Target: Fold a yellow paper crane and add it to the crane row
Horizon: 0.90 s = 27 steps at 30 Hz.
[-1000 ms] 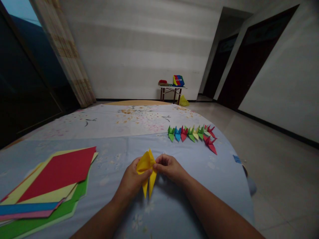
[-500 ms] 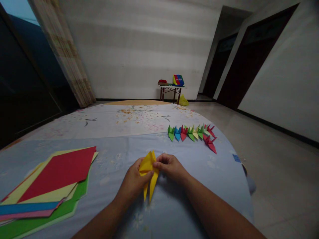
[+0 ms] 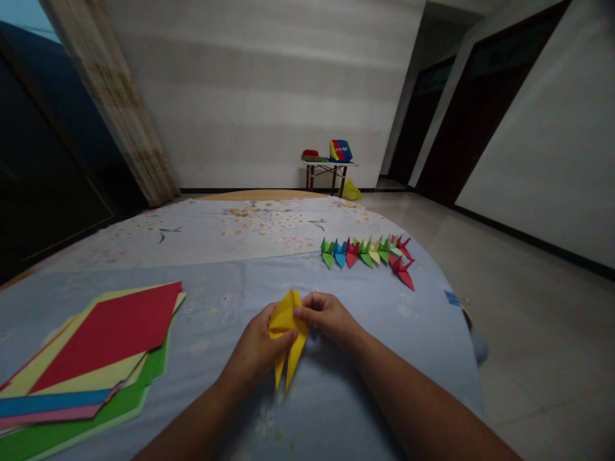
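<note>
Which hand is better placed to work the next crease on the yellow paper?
Likely the right hand: it pinches the top of the yellow paper, while the left hand braces it from below.

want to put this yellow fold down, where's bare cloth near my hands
The left hand and right hand pinch the yellow fold. Bare blue cloth lies between the coloured sheets and the left hand, and between the right hand and the row of folded figures. The flowered cloth beyond is bare too. Crowded: the sheets at left, the row at far right.
</note>
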Each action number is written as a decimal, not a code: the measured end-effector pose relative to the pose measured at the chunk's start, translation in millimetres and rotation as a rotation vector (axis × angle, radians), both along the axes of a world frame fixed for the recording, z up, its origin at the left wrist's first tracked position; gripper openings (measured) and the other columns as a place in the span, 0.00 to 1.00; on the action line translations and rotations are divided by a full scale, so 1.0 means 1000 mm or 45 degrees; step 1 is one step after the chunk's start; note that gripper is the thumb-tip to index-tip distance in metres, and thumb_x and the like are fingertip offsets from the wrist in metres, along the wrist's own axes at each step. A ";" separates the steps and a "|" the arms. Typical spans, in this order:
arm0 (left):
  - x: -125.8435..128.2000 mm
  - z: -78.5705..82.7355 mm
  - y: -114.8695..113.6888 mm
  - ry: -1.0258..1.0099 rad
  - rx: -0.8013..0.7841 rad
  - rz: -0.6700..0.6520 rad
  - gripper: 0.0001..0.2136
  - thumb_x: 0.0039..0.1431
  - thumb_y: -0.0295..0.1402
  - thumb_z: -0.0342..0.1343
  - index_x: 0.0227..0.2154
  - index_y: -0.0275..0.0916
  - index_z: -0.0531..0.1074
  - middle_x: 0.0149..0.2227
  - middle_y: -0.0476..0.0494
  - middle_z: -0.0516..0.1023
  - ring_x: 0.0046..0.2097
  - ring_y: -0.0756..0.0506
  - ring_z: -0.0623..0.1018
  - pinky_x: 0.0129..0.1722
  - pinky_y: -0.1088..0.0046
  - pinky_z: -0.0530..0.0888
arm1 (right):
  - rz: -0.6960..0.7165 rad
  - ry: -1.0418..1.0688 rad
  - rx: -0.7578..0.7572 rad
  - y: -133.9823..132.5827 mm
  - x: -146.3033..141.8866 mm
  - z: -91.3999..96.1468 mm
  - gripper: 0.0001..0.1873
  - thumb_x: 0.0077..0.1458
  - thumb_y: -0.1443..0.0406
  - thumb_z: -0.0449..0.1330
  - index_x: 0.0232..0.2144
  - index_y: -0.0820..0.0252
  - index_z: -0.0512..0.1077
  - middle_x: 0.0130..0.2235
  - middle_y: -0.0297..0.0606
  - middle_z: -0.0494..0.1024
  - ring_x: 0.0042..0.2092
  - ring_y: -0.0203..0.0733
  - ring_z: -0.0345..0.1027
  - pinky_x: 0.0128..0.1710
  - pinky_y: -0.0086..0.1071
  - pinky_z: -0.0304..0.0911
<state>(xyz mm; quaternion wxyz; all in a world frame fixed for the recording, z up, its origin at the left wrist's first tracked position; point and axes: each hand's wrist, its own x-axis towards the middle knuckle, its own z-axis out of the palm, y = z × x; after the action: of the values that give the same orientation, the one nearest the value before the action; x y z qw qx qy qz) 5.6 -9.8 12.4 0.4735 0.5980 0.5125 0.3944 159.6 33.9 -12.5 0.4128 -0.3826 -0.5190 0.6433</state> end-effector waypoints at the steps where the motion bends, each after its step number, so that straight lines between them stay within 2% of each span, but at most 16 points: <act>1: 0.000 0.001 -0.001 0.008 0.005 -0.010 0.17 0.44 0.30 0.58 0.40 0.35 0.68 0.32 0.44 0.76 0.32 0.44 0.76 0.32 0.71 0.71 | -0.003 -0.003 0.003 0.000 0.000 0.001 0.20 0.36 0.54 0.67 0.23 0.63 0.68 0.19 0.29 0.68 0.19 0.27 0.55 0.19 0.23 0.47; 10: 0.002 0.003 -0.005 0.073 0.063 -0.080 0.18 0.44 0.27 0.56 0.42 0.38 0.68 0.34 0.44 0.76 0.34 0.44 0.76 0.33 0.72 0.71 | -0.044 0.026 -0.003 0.001 0.001 0.005 0.18 0.35 0.55 0.67 0.21 0.63 0.67 0.16 0.26 0.64 0.18 0.26 0.51 0.18 0.24 0.44; 20: 0.003 0.004 -0.006 0.086 0.051 -0.121 0.19 0.43 0.26 0.55 0.43 0.38 0.67 0.36 0.44 0.77 0.35 0.45 0.76 0.34 0.72 0.71 | -0.041 0.050 0.003 0.002 0.003 0.002 0.17 0.39 0.56 0.66 0.21 0.63 0.67 0.15 0.25 0.62 0.17 0.25 0.50 0.19 0.24 0.43; 27: 0.003 0.004 -0.006 0.086 0.032 -0.152 0.21 0.43 0.26 0.55 0.45 0.37 0.66 0.37 0.43 0.76 0.36 0.44 0.76 0.36 0.71 0.71 | 0.065 0.186 -0.145 0.004 0.007 -0.001 0.18 0.35 0.59 0.69 0.24 0.64 0.68 0.21 0.28 0.68 0.18 0.24 0.53 0.18 0.22 0.45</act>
<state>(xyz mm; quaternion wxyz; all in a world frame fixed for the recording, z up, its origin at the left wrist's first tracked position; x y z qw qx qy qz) 8.9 -15.7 16.3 0.4711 0.6464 0.4864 0.3515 166.5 37.6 -13.1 0.4106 -0.3441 -0.4595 0.7085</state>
